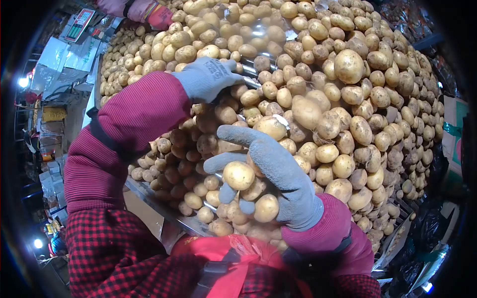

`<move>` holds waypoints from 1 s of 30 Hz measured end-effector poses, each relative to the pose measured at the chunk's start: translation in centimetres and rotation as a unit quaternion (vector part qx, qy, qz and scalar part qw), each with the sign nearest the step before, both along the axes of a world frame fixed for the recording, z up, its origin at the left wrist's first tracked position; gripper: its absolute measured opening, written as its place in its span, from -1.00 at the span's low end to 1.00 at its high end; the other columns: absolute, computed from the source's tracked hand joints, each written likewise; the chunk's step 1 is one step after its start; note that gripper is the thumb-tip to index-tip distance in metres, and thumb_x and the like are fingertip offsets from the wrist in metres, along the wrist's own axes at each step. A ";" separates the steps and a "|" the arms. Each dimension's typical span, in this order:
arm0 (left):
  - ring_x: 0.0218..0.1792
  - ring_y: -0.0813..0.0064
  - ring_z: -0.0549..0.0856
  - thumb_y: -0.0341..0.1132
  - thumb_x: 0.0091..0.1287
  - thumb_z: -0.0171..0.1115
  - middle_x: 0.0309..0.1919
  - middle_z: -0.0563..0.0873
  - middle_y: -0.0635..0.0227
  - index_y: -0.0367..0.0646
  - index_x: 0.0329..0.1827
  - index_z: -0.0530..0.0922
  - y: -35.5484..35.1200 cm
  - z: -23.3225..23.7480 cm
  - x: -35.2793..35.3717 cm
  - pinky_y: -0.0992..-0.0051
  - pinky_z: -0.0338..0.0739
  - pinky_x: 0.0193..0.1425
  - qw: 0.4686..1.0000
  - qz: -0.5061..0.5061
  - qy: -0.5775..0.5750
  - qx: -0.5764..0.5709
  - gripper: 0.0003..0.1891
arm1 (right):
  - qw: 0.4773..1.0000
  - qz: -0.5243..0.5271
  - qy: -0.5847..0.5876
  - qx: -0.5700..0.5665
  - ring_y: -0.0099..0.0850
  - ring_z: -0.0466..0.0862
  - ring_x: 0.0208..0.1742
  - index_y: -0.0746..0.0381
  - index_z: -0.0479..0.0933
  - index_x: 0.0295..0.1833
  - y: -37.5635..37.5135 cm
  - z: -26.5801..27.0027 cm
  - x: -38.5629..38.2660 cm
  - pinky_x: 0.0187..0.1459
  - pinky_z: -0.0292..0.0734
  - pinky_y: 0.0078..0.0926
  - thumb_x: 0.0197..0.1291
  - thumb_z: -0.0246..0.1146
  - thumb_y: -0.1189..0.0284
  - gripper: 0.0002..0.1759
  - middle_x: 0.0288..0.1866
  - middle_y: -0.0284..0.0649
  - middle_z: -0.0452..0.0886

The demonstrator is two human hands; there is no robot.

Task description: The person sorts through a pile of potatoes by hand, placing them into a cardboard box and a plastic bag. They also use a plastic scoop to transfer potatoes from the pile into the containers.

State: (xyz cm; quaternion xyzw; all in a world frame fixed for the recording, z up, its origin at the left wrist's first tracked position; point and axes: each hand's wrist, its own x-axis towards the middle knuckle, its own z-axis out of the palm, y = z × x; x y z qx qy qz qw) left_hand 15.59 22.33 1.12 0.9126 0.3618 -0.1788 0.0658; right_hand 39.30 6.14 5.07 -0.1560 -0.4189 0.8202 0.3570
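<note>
A large heap of potatoes (349, 66) surrounds both hands, which wear grey gloves. My left hand (208, 78) lies on the heap at upper centre, visible fingers stretched out beside a shiny metal bar (251, 82); its underside is hidden. Closer to my body, my right hand (280, 171) has its fingers curled around several potatoes. Among these are a smooth pale potato (238, 175) and another potato (267, 208) near the palm. Its upper finger or thumb reaches out over the heap. A potato with a white patch (270, 127) lies just above it.
Another person's red-gloved hand (160, 18) is at the heap's far left edge. A digital scale (80, 25) stands at upper left near plastic-wrapped boxes (52, 57). A metal edge (191, 224) borders the heap near my body. Black plastic bags (427, 223) are at the right.
</note>
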 end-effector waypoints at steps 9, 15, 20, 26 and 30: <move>0.06 0.15 0.74 -0.37 0.37 0.20 0.14 0.58 0.17 -0.01 0.26 0.56 -1.1 -2.6 -0.2 0.15 0.65 0.02 0.999 0.002 -0.013 0.030 -0.62 | 0.987 -0.062 -0.100 0.108 -0.02 0.69 0.23 0.30 0.54 0.29 -0.1 0.9 -0.6 0.51 0.36 0.16 0.23 0.43 0.40 -0.47 -0.04 -0.19 0.76; 0.10 0.15 0.74 -0.38 0.39 0.18 0.13 0.59 0.15 0.03 0.38 0.56 -1.4 -2.0 0.0 0.18 0.68 0.03 0.999 0.039 -0.016 0.010 -0.53 | 0.994 -0.052 -0.081 0.050 0.04 0.49 0.49 0.34 0.53 0.29 -0.3 1.1 -0.2 0.40 0.43 0.00 0.17 0.51 0.44 -0.42 0.25 0.09 0.67; 0.07 0.20 0.74 -0.40 0.34 0.21 0.00 0.67 0.26 0.06 0.34 0.58 -1.9 -3.2 -1.1 0.20 0.68 -0.02 0.997 0.044 -0.064 0.019 -0.53 | 0.977 -0.015 -0.140 0.161 -0.36 0.70 0.21 0.38 0.16 0.63 0.6 1.1 -0.1 0.30 0.62 -0.35 0.22 0.48 0.52 -0.07 0.27 0.04 0.66; 0.06 0.18 0.72 -0.43 0.25 0.26 -0.03 0.67 0.26 0.06 0.32 0.61 -2.1 -3.9 -1.4 0.15 0.65 -0.03 0.995 0.065 -0.075 0.017 -0.49 | 0.995 -0.053 -0.070 -0.043 -0.19 0.68 0.31 0.44 0.26 0.55 -0.9 1.8 -1.3 0.16 0.71 -0.35 0.26 0.49 0.44 -0.16 0.44 0.10 0.50; 0.03 0.15 0.73 -0.41 0.23 0.27 -0.07 0.68 0.25 0.12 0.31 0.62 -1.9 -3.8 -1.7 0.13 0.64 -0.05 0.993 0.076 -0.086 0.008 -0.48 | 0.998 -0.018 -0.052 0.002 -0.20 0.67 0.34 0.46 0.21 0.57 -0.4 1.3 -0.8 0.22 0.69 -0.33 0.27 0.47 0.46 -0.14 0.43 0.11 0.51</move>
